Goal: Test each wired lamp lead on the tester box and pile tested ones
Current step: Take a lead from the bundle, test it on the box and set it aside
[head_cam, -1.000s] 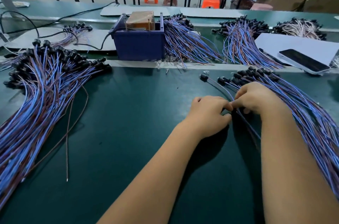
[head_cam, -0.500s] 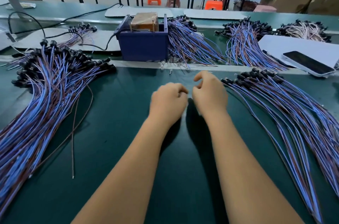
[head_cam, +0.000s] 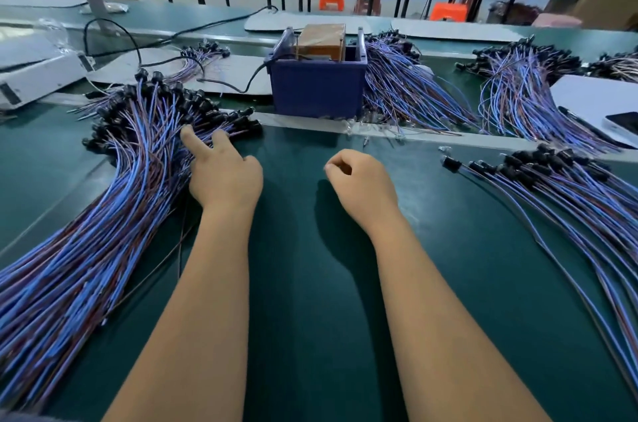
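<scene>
Blue-brown leads fill a big pile (head_cam: 103,221) at left, likely tested; fewer (head_cam: 569,200) wait at right. Left hand (head_cam: 222,173) rests straight fingers on the pile, right hand (head_cam: 362,185) curls empty below the tester (head_cam: 317,90).

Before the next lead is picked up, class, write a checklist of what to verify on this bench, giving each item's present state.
1. Right hand free to pick: ok, fingers curled, nothing visible in it.
2. Left hand clear of the left pile: not ok, fingers rest on it.
3. Right pile within reach: ok.
4. Tester box unobstructed in front: ok.
5. Tester powered: cannot tell.
</scene>
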`<state>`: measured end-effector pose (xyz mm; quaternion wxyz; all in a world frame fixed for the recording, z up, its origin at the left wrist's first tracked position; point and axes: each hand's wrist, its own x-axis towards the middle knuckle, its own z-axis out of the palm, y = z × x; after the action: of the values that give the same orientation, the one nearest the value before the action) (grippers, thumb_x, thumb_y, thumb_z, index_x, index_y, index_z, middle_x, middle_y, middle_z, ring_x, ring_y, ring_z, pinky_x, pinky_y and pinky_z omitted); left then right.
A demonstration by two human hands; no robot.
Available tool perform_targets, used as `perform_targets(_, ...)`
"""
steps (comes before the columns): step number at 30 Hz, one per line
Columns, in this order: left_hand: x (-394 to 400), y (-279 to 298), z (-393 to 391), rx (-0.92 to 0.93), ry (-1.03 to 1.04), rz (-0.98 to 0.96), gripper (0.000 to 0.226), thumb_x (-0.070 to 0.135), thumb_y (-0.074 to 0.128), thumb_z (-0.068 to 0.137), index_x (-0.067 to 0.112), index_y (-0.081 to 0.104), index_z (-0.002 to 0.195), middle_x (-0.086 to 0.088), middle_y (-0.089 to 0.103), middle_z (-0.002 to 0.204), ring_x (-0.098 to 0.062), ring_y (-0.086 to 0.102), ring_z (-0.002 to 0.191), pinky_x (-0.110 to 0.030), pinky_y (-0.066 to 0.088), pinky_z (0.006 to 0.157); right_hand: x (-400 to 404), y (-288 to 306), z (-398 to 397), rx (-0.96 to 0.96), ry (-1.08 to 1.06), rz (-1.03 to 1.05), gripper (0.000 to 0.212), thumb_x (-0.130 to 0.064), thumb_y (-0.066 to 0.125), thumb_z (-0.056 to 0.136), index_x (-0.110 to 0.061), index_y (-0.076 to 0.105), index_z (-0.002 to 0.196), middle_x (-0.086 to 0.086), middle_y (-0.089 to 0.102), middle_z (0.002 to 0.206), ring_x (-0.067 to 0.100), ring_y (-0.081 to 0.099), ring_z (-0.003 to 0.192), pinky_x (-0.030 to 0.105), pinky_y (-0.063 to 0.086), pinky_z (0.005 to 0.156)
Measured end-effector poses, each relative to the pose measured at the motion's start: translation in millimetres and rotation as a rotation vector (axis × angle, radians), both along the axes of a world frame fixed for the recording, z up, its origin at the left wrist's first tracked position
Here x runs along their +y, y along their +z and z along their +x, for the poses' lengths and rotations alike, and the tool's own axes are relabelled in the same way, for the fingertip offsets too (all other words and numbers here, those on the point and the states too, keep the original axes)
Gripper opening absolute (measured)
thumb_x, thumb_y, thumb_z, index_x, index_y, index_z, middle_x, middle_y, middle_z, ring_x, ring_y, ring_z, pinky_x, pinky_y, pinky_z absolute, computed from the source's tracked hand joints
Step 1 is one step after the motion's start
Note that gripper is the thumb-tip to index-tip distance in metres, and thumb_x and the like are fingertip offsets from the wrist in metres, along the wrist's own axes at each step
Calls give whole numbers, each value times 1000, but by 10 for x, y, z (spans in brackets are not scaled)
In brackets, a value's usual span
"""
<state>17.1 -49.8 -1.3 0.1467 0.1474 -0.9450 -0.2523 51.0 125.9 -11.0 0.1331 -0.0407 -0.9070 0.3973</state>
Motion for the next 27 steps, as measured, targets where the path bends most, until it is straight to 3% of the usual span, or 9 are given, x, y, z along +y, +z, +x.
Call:
perform_targets(3,-27,1,-95,-73,3,-80,50,22,48,95,11,34,141,-16,16,155,-44,49,116,-42,34,76,6,-1,12,-6,15,-27,14,-27,53,92,-26,63,84,-14,63,77,10,57,79,27,43,63)
perform_targets(5,-27,12,-133,-78,22,-101,47,23,47,96,10,35,139,-17,27,146,-42,52,113,-42,34,74,7,10,8,-19,11,-49,14,-28,53,92,-26,64,84,-13,63,77,11,58,80,28,44,65)
perform_targets(9,-62,-9,-133,17,78,-15,32,19,45,100,14,50,131,-18,44,130,-37,52,91,-41,35,69,-11,24,7,-52,4,-37,14,-29,52,92,-26,64,86,-12,64,79,13,58,80,31,46,67)
perform_targets(13,-126,-30,-137,106,83,52,28,22,44,103,10,63,119,-19,55,121,-37,56,91,-41,42,69,-20,22,16,-52,1,-28,15,-28,51,92,-26,63,85,-12,63,76,12,57,77,29,42,61)
perform_targets(16,-115,-31,-126,157,89,103,27,21,45,103,9,66,115,-18,54,123,-33,52,79,-38,39,66,-20,18,31,-44,12,-28,15,-28,51,93,-26,63,84,-12,63,76,11,57,77,28,43,61)
perform_targets(19,-61,-24,-100,332,61,220,23,17,47,102,6,64,111,-15,46,125,-24,46,74,-31,36,69,-31,26,59,16,13,-64,15,-26,51,93,-24,63,83,-11,62,73,10,57,74,28,44,61)
perform_targets(21,-31,-4,-95,467,0,320,20,16,47,102,7,63,109,-11,52,118,-15,47,77,-20,35,68,-52,45,72,72,14,-146,16,-23,53,93,-22,64,81,-9,63,71,10,57,71,25,45,61)
perform_targets(24,88,81,-97,542,-177,668,14,13,52,99,14,66,99,-1,63,92,-4,52,72,-21,46,68,-116,104,74,53,100,-561,23,-16,49,98,-16,65,82,0,66,69,14,59,62,22,47,56)
perform_targets(27,379,240,28,436,-488,1121,22,4,56,96,18,71,87,1,66,76,-10,53,63,-21,45,58,-140,167,55,-81,234,-929,47,-38,26,106,-10,63,96,9,70,78,20,66,71,23,50,61)
